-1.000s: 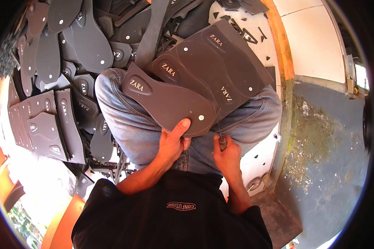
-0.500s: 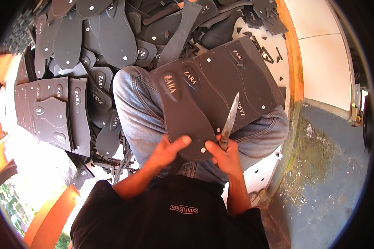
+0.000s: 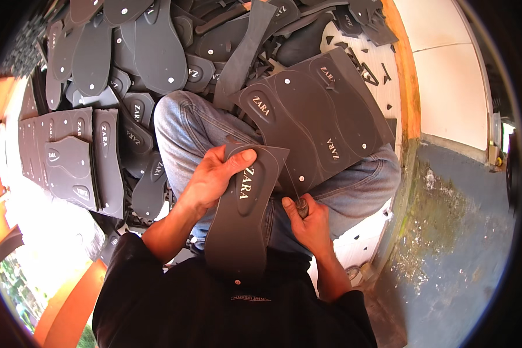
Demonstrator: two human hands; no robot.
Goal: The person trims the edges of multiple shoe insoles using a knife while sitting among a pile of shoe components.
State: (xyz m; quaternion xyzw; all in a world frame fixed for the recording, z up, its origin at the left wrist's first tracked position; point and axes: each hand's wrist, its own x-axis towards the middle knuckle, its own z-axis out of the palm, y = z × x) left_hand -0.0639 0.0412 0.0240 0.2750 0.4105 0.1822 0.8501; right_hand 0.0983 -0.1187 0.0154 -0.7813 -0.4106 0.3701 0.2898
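Note:
My left hand [image 3: 211, 180] grips the upper end of a dark grey shoe sole blank [image 3: 235, 235], thumb pressed on top near a raised oval with pale lettering. The blank hangs down toward my black shirt, its rounded end with a small white dot lowest. My right hand [image 3: 311, 225] is wrapped round the handle of a knife [image 3: 301, 206]. The blade looks thin, nearly edge-on, and points up toward the blank's upper right corner; whether it touches cannot be told. A larger grey sheet [image 3: 307, 124] marked with sole outlines rests across my jeans-clad legs.
Many cut soles [image 3: 156, 55] are heaped at the far left. Stacked sole sheets [image 3: 107, 162] lie left of my knee. Strips and small dark scraps [image 3: 383, 72] litter the pale surface at the far right, beside an orange edge [image 3: 410, 87]. A blue-grey floor [image 3: 452, 226] lies lower right.
The blank has been turned end for end and drawn off the sheet toward my body. My left hand has moved up to its other end. The knife blade has swung from broadside to nearly edge-on.

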